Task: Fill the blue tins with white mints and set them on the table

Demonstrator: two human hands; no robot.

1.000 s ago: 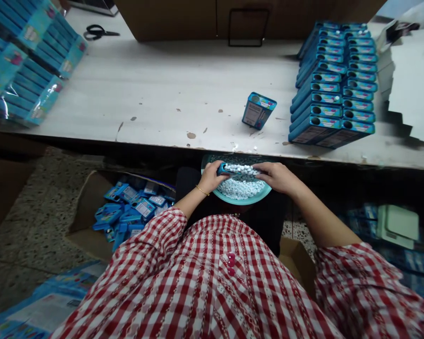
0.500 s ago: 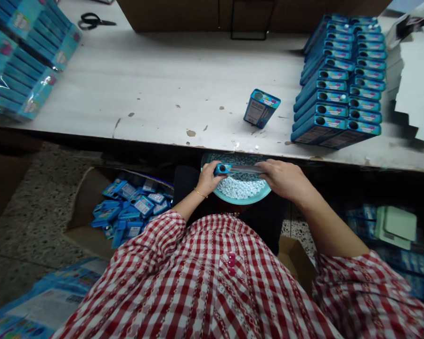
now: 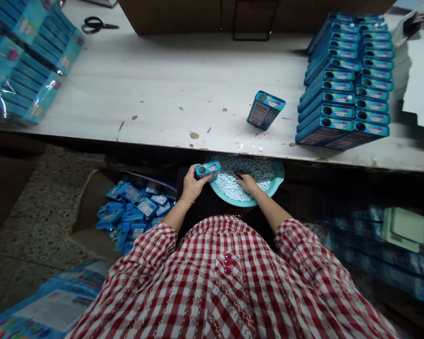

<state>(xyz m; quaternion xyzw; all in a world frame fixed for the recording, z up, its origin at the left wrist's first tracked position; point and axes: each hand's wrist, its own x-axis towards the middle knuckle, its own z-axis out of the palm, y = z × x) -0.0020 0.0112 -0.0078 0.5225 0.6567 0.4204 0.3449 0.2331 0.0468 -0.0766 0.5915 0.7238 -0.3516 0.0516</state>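
My left hand (image 3: 193, 182) is closed around a small blue candy box (image 3: 208, 170), held at the left rim of a turquoise basin (image 3: 280, 178). Small white candies (image 3: 233, 187) fill much of this basin. Inside it, my right hand (image 3: 247, 182) reaches down to the candies with its fingers drawn together. Something dark shows at those fingertips, too small to make out. One more blue box (image 3: 265, 110) stands upright on the white table (image 3: 162, 84) beyond the basin.
Two rows of blue boxes (image 3: 327, 125) stand at the table's right. Wrapped packs (image 3: 38, 70) and scissors (image 3: 98, 25) lie at the left. A carton (image 3: 88, 212) of loose blue boxes is on the floor. The table edge overhangs the basin.
My right hand has moved left and down into the candies, away from a blurred, see-through long thing at the box. My left hand has shifted left with the box.
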